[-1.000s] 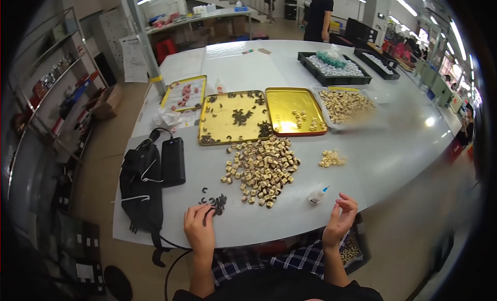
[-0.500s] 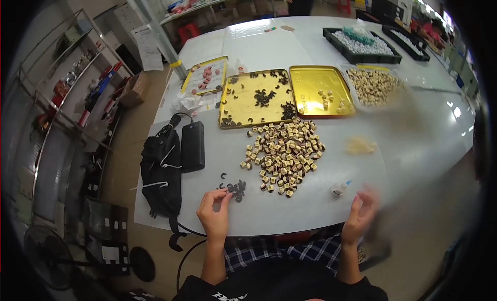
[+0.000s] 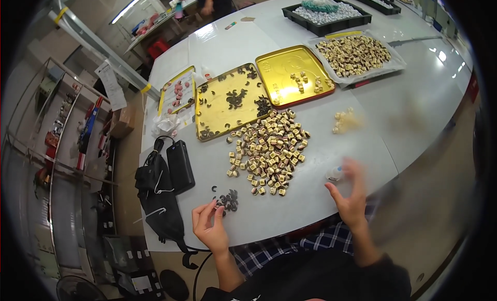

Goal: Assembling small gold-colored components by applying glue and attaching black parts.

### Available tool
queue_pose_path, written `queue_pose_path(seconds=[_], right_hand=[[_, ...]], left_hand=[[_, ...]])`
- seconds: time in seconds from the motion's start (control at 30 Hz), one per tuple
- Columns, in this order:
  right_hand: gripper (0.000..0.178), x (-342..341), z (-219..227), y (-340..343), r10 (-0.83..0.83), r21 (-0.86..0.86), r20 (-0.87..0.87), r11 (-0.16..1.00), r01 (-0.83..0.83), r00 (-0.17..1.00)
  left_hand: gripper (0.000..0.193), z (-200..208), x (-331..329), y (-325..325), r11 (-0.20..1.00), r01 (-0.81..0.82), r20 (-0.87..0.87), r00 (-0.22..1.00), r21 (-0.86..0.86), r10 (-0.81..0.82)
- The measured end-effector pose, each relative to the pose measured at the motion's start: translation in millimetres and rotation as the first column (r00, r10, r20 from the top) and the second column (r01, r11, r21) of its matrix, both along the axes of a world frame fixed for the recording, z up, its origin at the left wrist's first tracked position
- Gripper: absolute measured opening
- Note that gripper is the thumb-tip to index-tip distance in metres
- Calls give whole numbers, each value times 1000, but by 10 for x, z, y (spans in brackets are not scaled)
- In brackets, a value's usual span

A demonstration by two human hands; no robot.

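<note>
My left hand [image 3: 211,229] is at the near left of the table, its thumb and fingertips drawn together at the edge of a small pile of dark crescent-shaped pieces [image 3: 229,199]. What lies between those fingertips is too small to make out. My right hand [image 3: 352,197] is open, thumb and fingers spread, with blurred fingertips beside a small white bottle with a blue tip [image 3: 334,173]. Between the hands and farther back, a large heap of small cream-and-brown cube-like pieces [image 3: 272,151] lies on the white table [image 3: 305,208].
Behind the heap are a yellow tray with dark crescents [image 3: 212,112], a gold tray [image 3: 282,68] and a lined tray of cube-like pieces [image 3: 354,55]. A black pouch [image 3: 160,208] and black box [image 3: 179,166] lie left. Pale pieces [image 3: 344,119] sit right. Another person [image 3: 215,3] stands beyond.
The view has turned and shifted, so the table appears tilted. My right hand has moved closer to the small bottle, its fingers spread. My left hand stays by the dark crescents.
</note>
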State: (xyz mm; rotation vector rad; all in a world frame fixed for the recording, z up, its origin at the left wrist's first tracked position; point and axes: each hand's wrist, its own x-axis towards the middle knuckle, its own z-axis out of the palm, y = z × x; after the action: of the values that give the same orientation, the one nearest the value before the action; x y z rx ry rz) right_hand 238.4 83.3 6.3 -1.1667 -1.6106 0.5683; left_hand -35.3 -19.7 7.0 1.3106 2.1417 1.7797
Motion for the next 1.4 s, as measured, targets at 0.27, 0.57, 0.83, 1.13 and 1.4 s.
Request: queue_pose_path(seconds=[0.27, 0.57, 0.83, 1.13, 1.4], right_hand=[[29, -12, -147, 81, 29, -99, -3, 995, -29, 1000], [29, -44, -41, 48, 89, -186, -136, 976, -114, 987], [33, -157, -21, 76, 115, -291, -553, 901, -321, 825], [40, -155, -101, 117, 133, -279, -719, 844, -458, 683], [41, -208, -343, 147, 115, -24, -981, 732, -681, 158]], left_hand=[[22, 78, 165, 112, 993, 13, 222, 974, 119, -39], [19, 140, 453, 158, 895, 240, 674, 592, 376, -442], [21, 69, 587, 219, 838, 371, 701, 465, 401, -541], [31, -16, 654, 290, 754, 495, 709, 330, 433, -623], [41, -77, 723, 282, 749, 584, 707, 384, 313, -594]])
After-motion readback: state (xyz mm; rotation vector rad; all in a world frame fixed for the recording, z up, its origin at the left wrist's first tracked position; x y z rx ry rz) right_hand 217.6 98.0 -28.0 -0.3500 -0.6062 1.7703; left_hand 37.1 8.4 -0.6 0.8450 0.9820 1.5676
